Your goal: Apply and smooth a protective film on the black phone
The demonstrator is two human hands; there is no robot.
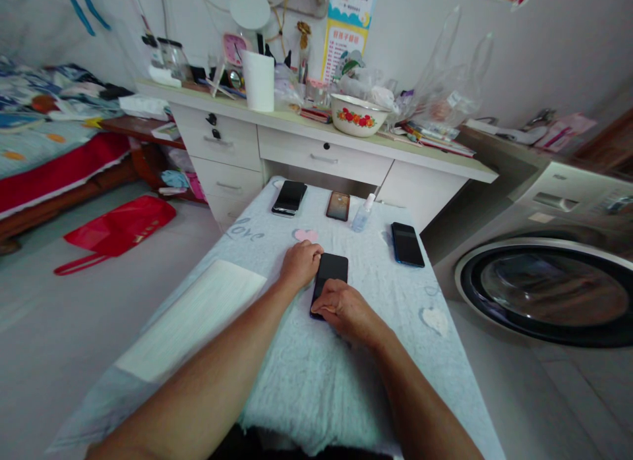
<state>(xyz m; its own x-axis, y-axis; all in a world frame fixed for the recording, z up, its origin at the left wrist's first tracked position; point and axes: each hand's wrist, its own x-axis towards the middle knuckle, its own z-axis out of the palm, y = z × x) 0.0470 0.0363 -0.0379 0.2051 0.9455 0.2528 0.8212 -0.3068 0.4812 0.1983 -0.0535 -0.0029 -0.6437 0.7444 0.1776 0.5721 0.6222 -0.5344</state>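
Observation:
A black smartphone [332, 267] lies flat on the cloth-covered table, screen up, between my hands. My left hand [301, 265] has its fingers curled against the phone's upper left edge and steadies it there. Over the lower part of the screen is my right hand [341, 307], fingers pinched together near the phone's lower left corner. Whatever the right fingers pinch is hidden or too small to name. Beyond the hands stand a small clear spray bottle [362, 213] and a brown-backed phone [338, 206].
Another dark phone [289, 198] lies at the table's far left, and a blue-edged phone [407, 244] at the right. A long whitish sheet [192, 318] lies left of my left forearm. Behind is a cluttered white desk [291, 147]; a washing machine [554, 249] stands right.

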